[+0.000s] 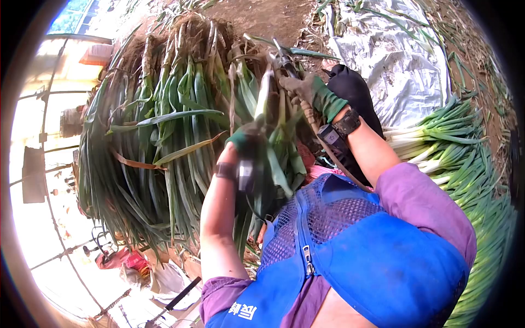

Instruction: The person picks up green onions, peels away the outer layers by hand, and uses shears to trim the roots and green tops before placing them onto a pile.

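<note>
My left hand (247, 136), in a dark green glove and blurred by motion, is closed around a green onion (264, 94) whose pale stem points up and away from me. My right hand (307, 92), in a brown and green glove, grips a dark air gun (284, 61) with a hose running down toward my vest. The nozzle end is close beside the white stem. To the left of both hands lies a big heap of unpeeled green onions (180, 131), roots at the far side and leaves hanging toward me.
Cleaned green onions (459, 164) with white stems are piled along the right side. A white sheet (388, 60) covers the ground at the far right, beside bare soil (262, 19). At lower left are a red bag (123, 258) and a metal frame against bright sheeting.
</note>
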`<state>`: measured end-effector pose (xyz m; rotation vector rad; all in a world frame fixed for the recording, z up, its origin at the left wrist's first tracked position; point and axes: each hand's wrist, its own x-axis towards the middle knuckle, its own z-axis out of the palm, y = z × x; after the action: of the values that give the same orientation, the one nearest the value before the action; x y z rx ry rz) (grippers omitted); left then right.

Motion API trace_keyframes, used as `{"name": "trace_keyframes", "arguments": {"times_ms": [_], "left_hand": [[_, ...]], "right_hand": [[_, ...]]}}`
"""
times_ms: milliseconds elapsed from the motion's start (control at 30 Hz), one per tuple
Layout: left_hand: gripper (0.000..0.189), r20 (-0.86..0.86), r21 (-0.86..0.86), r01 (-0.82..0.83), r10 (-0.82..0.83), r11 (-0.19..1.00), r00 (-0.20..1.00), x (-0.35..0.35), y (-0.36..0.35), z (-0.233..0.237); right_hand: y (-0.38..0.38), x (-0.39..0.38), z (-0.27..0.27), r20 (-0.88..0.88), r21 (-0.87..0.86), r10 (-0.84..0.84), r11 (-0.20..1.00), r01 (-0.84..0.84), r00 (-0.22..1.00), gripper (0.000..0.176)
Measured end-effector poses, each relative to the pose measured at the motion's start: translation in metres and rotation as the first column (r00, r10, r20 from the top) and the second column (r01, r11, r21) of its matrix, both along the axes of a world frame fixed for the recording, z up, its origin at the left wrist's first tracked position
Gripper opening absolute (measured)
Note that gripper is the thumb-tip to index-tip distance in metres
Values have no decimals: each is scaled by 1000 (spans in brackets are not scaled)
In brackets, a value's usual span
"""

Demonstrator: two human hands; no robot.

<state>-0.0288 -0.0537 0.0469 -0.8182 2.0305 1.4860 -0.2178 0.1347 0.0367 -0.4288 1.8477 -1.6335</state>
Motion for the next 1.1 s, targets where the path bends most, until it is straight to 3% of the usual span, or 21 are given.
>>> {"name": "trace_keyframes", "arguments": {"times_ms": [67,133,167,233,267,300,367,433,500,533,567,600,700,733,800,867,900,933,1000,1033,1100], "left_hand": [[34,-466,-317,225,-358,921,809,24,-35,-29],[29,-306,158,-185,227,970,925,8,5,58],[28,-181,325,-447,518,834,836,0,25,103],[31,-320,375,-371,494,849,808,-7,43,159],[32,-400,356,-369,496,859,770,-9,41,162],[32,-415,306,-314,423,899,805,-12,28,164],[32,-476,175,-243,298,954,827,-19,9,140],[30,-433,28,-285,269,958,861,-26,15,110],[29,-218,-259,-185,129,948,967,-25,-9,25],[32,69,-367,-88,122,926,990,-31,34,71],[40,143,-366,131,-84,921,986,-20,9,-5],[49,195,-425,312,-250,850,948,-8,7,-38],[49,317,-368,257,-139,894,938,-10,19,-32],[47,251,-275,230,-161,934,954,-9,18,-28],[45,114,-86,180,-170,980,979,-9,12,3],[38,64,-641,283,-317,714,946,-25,-16,42],[35,-84,-642,12,-87,766,993,-30,-35,56],[30,-339,-682,-194,-70,705,938,-35,-69,56],[24,-474,-775,-373,-80,511,877,-46,-129,84],[26,-505,-734,-426,-6,529,863,-50,-138,112],[45,-398,-904,-383,-48,191,916,-47,-209,102]], "right_hand": [[8,-3,20,184,37,-2,999,-5,983,49],[6,-9,25,303,160,12,985,-63,953,43],[2,-11,17,237,59,12,998,-27,971,43],[-8,-9,-13,108,-147,-7,989,23,994,44],[-10,-9,-18,326,-229,-11,969,90,945,45],[-10,-12,-36,182,-276,-13,959,64,983,39],[-10,-22,-77,-114,-356,-36,934,-7,993,33],[-6,-8,-7,370,-189,-127,960,208,921,45],[-3,-18,-25,168,-148,-115,979,140,979,43],[14,-9,17,425,-82,-91,987,139,901,43],[17,-1,29,539,-125,-72,978,164,839,43],[19,7,40,644,-154,-54,968,199,763,43],[14,-7,20,677,-118,-18,984,133,736,48],[16,-5,20,663,-114,-6,987,109,749,50],[12,1,37,504,-58,-35,995,75,863,33],[9,-10,14,425,-66,178,984,-166,887,19],[5,-12,-4,386,-94,244,970,-226,889,31],[-1,-16,-31,340,-176,308,949,-261,888,46],[-9,-19,-87,186,-329,406,884,-333,895,77],[-17,-18,-104,-43,-325,390,865,-382,920,73],[-33,-15,-137,-483,-276,232,875,-398,844,64]]}}
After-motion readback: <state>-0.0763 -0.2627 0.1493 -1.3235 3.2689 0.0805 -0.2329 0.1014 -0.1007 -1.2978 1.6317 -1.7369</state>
